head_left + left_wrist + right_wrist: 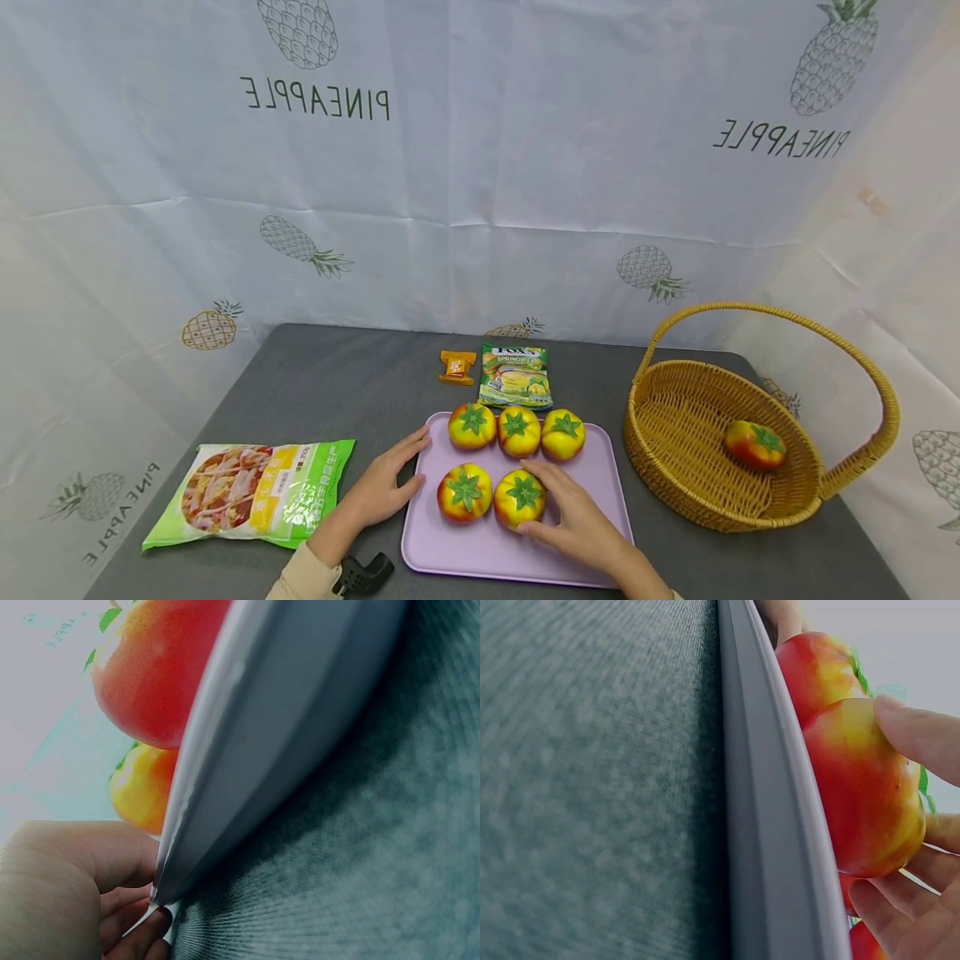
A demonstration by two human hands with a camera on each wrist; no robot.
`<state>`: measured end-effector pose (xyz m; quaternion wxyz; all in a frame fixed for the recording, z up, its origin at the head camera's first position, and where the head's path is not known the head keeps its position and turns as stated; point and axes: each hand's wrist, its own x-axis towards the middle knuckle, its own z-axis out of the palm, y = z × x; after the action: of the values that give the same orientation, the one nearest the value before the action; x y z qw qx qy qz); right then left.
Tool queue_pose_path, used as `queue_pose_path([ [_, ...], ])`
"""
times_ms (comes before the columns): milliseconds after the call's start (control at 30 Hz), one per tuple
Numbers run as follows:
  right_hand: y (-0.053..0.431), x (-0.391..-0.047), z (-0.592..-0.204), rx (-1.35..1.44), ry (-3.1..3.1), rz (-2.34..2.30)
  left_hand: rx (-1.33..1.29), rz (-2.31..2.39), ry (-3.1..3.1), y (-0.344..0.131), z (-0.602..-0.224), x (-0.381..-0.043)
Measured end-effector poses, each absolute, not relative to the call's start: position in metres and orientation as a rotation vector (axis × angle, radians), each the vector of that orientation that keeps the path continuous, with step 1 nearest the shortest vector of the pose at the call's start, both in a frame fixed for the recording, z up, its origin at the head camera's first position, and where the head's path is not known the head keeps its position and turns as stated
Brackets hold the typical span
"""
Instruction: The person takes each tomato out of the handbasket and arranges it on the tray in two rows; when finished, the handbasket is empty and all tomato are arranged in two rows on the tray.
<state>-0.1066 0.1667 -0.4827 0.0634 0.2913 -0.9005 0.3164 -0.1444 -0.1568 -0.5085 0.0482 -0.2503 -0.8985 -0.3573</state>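
On a lilac tray (570, 554) sit several red-and-yellow tomato-like fruits with star-shaped green tops, three in the back row and two in front. My right hand (573, 521) holds the front right fruit (519, 500), thumb on its near side and fingers around its far side. In the right wrist view, that fruit (866, 787) stands between the thumb (919, 739) and the fingers. My left hand (382, 483) rests at the tray's left rim, its fairly straight fingers touching the edge. Beside its thumb lies the front left fruit (464, 493).
A wicker basket (675, 400) with a tall handle stands right of the tray, one similar fruit (754, 445) inside. Behind the tray lie a green FOX'S packet (515, 379) and a small orange packet (457, 367). A large green food bag (247, 492) lies at left.
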Motion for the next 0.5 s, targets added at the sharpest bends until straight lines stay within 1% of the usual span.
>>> queue_pose_path([
  [500, 0.1674, -0.1063, -0.4774, 0.864, -2.755, 0.996, -0.789, -1.085, -2.720, -0.1572, -0.5094, -0.1456],
])
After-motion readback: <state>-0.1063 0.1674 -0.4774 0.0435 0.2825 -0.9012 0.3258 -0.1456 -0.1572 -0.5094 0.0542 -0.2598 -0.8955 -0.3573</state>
